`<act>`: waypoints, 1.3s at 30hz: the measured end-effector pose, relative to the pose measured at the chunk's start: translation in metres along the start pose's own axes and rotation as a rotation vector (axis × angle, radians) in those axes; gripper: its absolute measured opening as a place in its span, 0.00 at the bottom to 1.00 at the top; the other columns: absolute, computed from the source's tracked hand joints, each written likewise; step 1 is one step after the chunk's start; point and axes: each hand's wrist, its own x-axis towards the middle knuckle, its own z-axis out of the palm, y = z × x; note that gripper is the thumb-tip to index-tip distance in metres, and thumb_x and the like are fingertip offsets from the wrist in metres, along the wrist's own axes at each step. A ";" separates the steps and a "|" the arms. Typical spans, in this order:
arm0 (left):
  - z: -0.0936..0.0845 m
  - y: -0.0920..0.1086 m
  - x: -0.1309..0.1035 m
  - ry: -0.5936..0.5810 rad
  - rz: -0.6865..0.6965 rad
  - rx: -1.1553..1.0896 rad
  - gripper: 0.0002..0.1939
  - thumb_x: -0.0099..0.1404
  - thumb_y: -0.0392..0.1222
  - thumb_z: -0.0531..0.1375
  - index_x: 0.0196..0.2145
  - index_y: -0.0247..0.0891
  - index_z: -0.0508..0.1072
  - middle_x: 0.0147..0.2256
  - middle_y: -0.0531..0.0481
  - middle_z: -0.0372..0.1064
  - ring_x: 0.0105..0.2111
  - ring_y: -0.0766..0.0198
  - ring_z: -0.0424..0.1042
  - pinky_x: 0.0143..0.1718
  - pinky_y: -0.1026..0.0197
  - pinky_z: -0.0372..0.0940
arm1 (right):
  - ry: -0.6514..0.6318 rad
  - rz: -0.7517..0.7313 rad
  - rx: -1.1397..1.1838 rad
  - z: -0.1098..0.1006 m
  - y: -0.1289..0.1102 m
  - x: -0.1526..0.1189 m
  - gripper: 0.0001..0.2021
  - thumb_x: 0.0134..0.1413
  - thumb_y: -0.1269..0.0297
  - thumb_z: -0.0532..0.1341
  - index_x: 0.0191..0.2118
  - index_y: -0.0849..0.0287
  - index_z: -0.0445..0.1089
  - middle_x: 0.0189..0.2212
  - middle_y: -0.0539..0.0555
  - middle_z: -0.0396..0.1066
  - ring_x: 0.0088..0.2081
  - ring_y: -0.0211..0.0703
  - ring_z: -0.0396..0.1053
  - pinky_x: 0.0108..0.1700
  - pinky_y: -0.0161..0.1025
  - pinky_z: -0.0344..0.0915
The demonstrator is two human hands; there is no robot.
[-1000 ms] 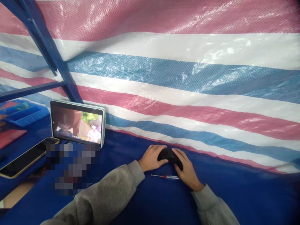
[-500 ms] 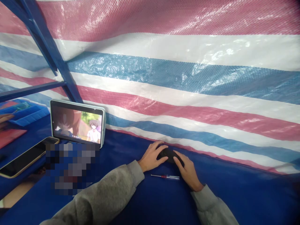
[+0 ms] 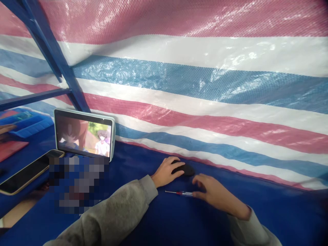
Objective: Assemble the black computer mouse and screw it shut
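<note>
A black, rounded computer mouse (image 3: 188, 169) lies on the blue table surface. My left hand (image 3: 169, 172) grips its left end, with the fingers over the top and the thumb along the near side; that end is partly hidden. My right hand (image 3: 208, 191) is off the mouse, with its fingers curved and a gap between thumb and forefinger. A small screwdriver (image 3: 186, 194) with a clear and red handle and a thin metal shaft lies in front of the mouse. The right thumb is at the end of its handle, and whether it touches is unclear.
A tablet (image 3: 83, 135) playing a cartoon leans at the back left. Before it lies a phone (image 3: 30, 172) beside a pixelated patch. Blue trays (image 3: 33, 126) and another person's hand (image 3: 7, 128) are at far left. Striped sheeting (image 3: 179, 78) hangs behind the table.
My right hand has let go of the mouse and moved toward me, to the screwdriver's handle end. My left hand stays on the mouse.
</note>
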 end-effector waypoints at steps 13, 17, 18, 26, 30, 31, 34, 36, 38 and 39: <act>-0.010 0.007 0.001 0.065 0.001 -0.109 0.18 0.76 0.45 0.45 0.53 0.43 0.71 0.53 0.47 0.67 0.55 0.60 0.65 0.58 0.55 0.57 | -0.048 -0.012 0.047 -0.017 -0.018 0.000 0.07 0.59 0.64 0.55 0.35 0.56 0.70 0.30 0.51 0.74 0.33 0.43 0.70 0.38 0.40 0.61; -0.014 0.010 0.000 0.135 0.001 -0.174 0.19 0.77 0.45 0.44 0.51 0.41 0.72 0.48 0.47 0.71 0.50 0.61 0.68 0.54 0.56 0.60 | 0.092 -0.078 0.141 -0.046 -0.032 0.006 0.09 0.59 0.61 0.56 0.36 0.55 0.73 0.30 0.51 0.76 0.32 0.43 0.71 0.36 0.40 0.63; -0.015 0.010 -0.001 0.144 0.003 -0.184 0.19 0.77 0.45 0.44 0.50 0.41 0.72 0.47 0.47 0.72 0.49 0.61 0.69 0.53 0.56 0.61 | 0.124 -0.092 0.147 -0.052 -0.036 0.009 0.10 0.59 0.60 0.56 0.37 0.54 0.74 0.30 0.51 0.76 0.31 0.43 0.71 0.36 0.40 0.63; -0.015 0.011 0.000 0.199 0.032 -0.223 0.16 0.72 0.52 0.55 0.45 0.39 0.75 0.41 0.47 0.75 0.44 0.58 0.72 0.50 0.55 0.62 | 0.453 -0.078 0.093 -0.081 -0.042 0.016 0.12 0.58 0.55 0.57 0.35 0.54 0.75 0.24 0.50 0.74 0.25 0.40 0.68 0.31 0.37 0.65; -0.010 0.007 0.002 0.207 0.033 -0.196 0.15 0.70 0.52 0.58 0.41 0.39 0.77 0.38 0.48 0.76 0.43 0.58 0.73 0.49 0.55 0.62 | 0.523 -0.065 0.074 -0.079 -0.036 0.012 0.12 0.58 0.54 0.58 0.35 0.54 0.75 0.25 0.49 0.75 0.25 0.40 0.69 0.30 0.36 0.65; -0.009 0.006 0.002 0.211 0.028 -0.190 0.15 0.69 0.52 0.58 0.41 0.39 0.77 0.38 0.47 0.77 0.43 0.58 0.73 0.49 0.55 0.63 | 0.534 -0.071 0.072 -0.078 -0.036 0.012 0.12 0.58 0.53 0.58 0.36 0.54 0.75 0.25 0.49 0.75 0.25 0.39 0.69 0.30 0.36 0.65; -0.008 0.004 0.002 0.224 0.027 -0.178 0.14 0.69 0.51 0.58 0.40 0.39 0.78 0.38 0.47 0.77 0.42 0.59 0.73 0.48 0.56 0.64 | 0.548 -0.097 0.078 -0.077 -0.038 0.012 0.12 0.58 0.54 0.58 0.36 0.54 0.75 0.25 0.50 0.75 0.25 0.39 0.71 0.30 0.36 0.66; -0.008 0.004 0.002 0.230 0.033 -0.174 0.15 0.70 0.52 0.58 0.39 0.39 0.78 0.37 0.47 0.77 0.42 0.59 0.73 0.47 0.56 0.64 | 0.541 -0.108 0.083 -0.077 -0.041 0.013 0.12 0.58 0.54 0.58 0.36 0.54 0.75 0.25 0.50 0.76 0.25 0.39 0.71 0.29 0.36 0.66; -0.007 0.003 0.002 0.231 0.039 -0.176 0.16 0.70 0.52 0.57 0.38 0.39 0.78 0.36 0.47 0.77 0.41 0.58 0.74 0.46 0.55 0.65 | 0.533 -0.109 0.085 -0.077 -0.042 0.014 0.11 0.58 0.55 0.58 0.36 0.54 0.75 0.25 0.50 0.76 0.25 0.39 0.71 0.29 0.35 0.66; -0.007 0.003 0.001 0.233 0.041 -0.179 0.16 0.70 0.52 0.56 0.38 0.39 0.79 0.36 0.47 0.77 0.41 0.58 0.74 0.46 0.55 0.65 | 0.530 -0.106 0.083 -0.077 -0.042 0.014 0.11 0.58 0.55 0.58 0.35 0.54 0.75 0.25 0.50 0.76 0.25 0.39 0.71 0.29 0.35 0.66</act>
